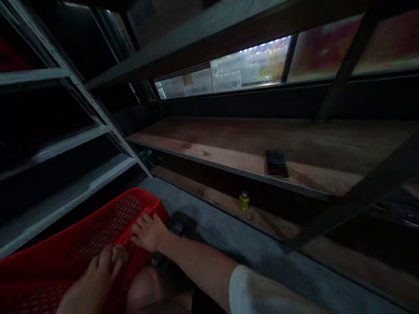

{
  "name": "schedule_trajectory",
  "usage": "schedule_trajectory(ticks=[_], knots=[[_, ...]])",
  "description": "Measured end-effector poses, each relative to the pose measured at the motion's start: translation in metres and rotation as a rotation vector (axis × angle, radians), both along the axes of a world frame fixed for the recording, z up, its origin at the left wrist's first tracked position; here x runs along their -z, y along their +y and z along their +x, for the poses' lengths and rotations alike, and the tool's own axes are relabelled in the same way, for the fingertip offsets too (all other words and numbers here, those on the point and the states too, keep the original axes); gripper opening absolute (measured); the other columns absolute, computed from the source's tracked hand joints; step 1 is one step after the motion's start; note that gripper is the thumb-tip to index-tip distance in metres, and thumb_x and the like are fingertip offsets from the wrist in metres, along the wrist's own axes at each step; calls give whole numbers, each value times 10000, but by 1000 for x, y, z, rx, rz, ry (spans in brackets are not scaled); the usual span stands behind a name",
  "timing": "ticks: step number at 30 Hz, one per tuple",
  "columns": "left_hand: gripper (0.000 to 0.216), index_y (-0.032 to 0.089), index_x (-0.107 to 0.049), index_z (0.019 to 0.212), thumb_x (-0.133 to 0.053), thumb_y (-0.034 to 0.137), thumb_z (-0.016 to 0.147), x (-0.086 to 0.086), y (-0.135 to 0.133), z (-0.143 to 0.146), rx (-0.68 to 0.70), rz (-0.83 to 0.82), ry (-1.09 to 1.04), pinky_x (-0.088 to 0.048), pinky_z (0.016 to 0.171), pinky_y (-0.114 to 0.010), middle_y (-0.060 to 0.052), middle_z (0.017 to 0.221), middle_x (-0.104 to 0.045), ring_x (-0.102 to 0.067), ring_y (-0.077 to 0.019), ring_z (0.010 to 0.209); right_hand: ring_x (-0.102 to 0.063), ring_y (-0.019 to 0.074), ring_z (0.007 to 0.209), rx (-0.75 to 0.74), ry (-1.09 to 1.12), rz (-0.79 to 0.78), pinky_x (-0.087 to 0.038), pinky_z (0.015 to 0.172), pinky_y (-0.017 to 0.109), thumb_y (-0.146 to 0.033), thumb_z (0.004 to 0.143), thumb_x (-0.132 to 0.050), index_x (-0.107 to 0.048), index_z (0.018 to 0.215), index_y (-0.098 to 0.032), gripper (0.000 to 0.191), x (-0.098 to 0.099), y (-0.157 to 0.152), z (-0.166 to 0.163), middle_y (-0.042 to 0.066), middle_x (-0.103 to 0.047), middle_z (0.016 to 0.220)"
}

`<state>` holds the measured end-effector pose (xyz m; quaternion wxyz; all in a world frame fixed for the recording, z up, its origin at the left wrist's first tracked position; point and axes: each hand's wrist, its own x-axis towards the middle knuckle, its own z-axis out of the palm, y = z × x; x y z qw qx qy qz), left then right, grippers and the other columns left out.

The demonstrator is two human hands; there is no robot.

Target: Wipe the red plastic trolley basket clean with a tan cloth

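A red plastic basket (98, 203) with slotted walls stands low at the left, tilted in the view. My right hand (149, 233) lies over its near rim, the fingers bent over the edge toward the inside. Further left, my left hand (98, 272) is closed at the same near side of the basket. A small pale brownish patch shows at its fingertips; in the dim light I cannot make out what it is. What lies inside the basket is too dark to tell.
Wooden shelves (196, 150) run along the right. A yellow can (244, 201) stands on the lowest board, and a dark pixelated object (276, 164) sits on the board above. A pale metal rack (88, 96) rises at the left. Grey floor (209, 222) lies between.
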<state>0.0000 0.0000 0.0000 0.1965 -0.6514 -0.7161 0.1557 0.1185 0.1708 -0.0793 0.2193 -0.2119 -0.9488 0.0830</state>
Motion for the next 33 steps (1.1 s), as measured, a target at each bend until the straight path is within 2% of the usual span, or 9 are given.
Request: schedule_trajectory(ticks=[7, 12, 15, 19, 22, 26, 30, 33], knots=[[465, 261, -719, 1307, -584, 171, 871, -4, -1, 8, -12, 41, -86, -531, 679, -278, -110, 1404, -690, -710, -281, 1102, -613, 273, 1288, 6, 31, 38, -597, 937, 483, -514, 1129, -522, -665, 1255, -191, 376, -2, 6, 5, 88, -721, 1324], [527, 268, -726, 1338, -624, 174, 830, -11, 2, 15, -63, -4, -44, -551, 702, -283, -102, 1446, -700, -712, -285, 1134, -624, 278, 1274, 0, 8, 8, -593, 936, 475, -513, 1119, -539, -677, 1254, -185, 381, -12, 3, 8, 76, -731, 1309], [593, 265, -727, 1398, -573, 119, 844, -9, -1, 14, -66, -60, 50, -585, 735, -318, -105, 1518, -670, -706, -297, 1187, -616, 286, 1299, -4, 0, -4, -588, 951, 486, -519, 1118, -536, -679, 1267, -179, 397, -13, 0, 9, 83, -721, 1335], [691, 273, -704, 1479, -465, 16, 883, -4, -7, 9, -61, -103, 160, -624, 722, -350, -109, 1578, -629, -732, -289, 1159, -612, 286, 1303, 5, 22, -4, -557, 1029, 518, -544, 1131, -495, -685, 1269, -182, 432, -10, -5, 9, 94, -720, 1338], [694, 292, -708, 1475, -490, 8, 880, -3, -8, 6, -77, -121, 152, -640, 730, -339, -99, 1591, -619, -742, -288, 1175, -616, 284, 1309, -1, 19, -20, -521, 1108, 540, -547, 1123, -522, -695, 1280, -184, 432, -12, -6, 10, 93, -726, 1337], [673, 298, -701, 1465, -465, 11, 904, -8, -8, 11, -106, -171, 149, -627, 692, -325, -91, 1596, -611, -759, -273, 1131, -624, 275, 1306, -3, 41, -45, -499, 1153, 507, -535, 1097, -589, -712, 1272, -188, 407, -14, -7, 12, 101, -741, 1318], [619, 294, -733, 1403, -375, 21, 978, -13, -10, 21, -154, -125, 135, -618, 685, -334, -107, 1515, -655, -782, -264, 1066, -612, 268, 1347, 14, 65, -42, -434, 1254, 509, -518, 1087, -612, -720, 1258, -185, 390, -9, -14, 11, 100, -742, 1318], [547, 283, -733, 1397, -458, 65, 978, -12, -13, 24, -159, -102, 127, -608, 658, -328, -119, 1442, -694, -789, -259, 958, -615, 267, 1343, 32, 112, -25, -373, 1316, 510, -504, 1076, -636, -729, 1229, -182, 369, -3, -17, 10, 99, -752, 1276]])
